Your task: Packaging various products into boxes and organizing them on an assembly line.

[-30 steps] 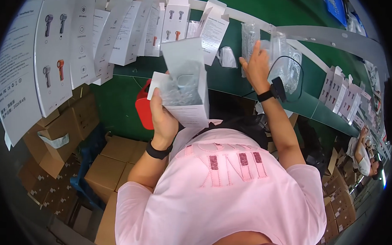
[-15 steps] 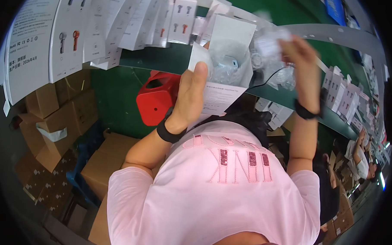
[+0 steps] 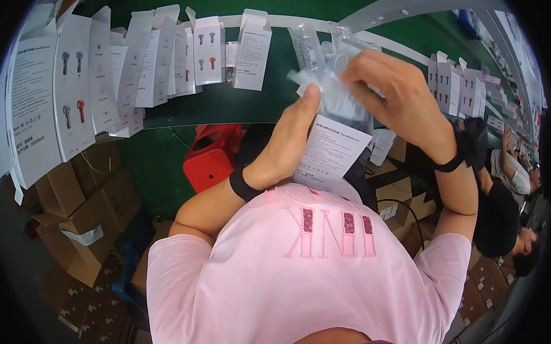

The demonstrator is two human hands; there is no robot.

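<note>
Clear plastic, crinkled and glossy, is what we hold up in front of our chest: a small transparent bag pinched between both hands. Our left hand grips its lower left edge with the thumb pressed up against the plastic, and the same hand holds a white printed leaflet that hangs just below the bag. Our right hand closes over the bag's upper right side, fingers curled onto it. What sits inside the bag we cannot tell.

Beyond the hands lies the green tabletop, and more clear bags rest on it just behind the one we hold. A row of white cartons with flaps open stands along the far left, some printed with small grey and orange handheld devices. Another group of white cartons stands at the far right. A red plastic stool sits under the tabletop, to the left of our left forearm. Brown cardboard boxes are stacked on the floor at the near left. At the right edge another person in dark clothes sits low.
</note>
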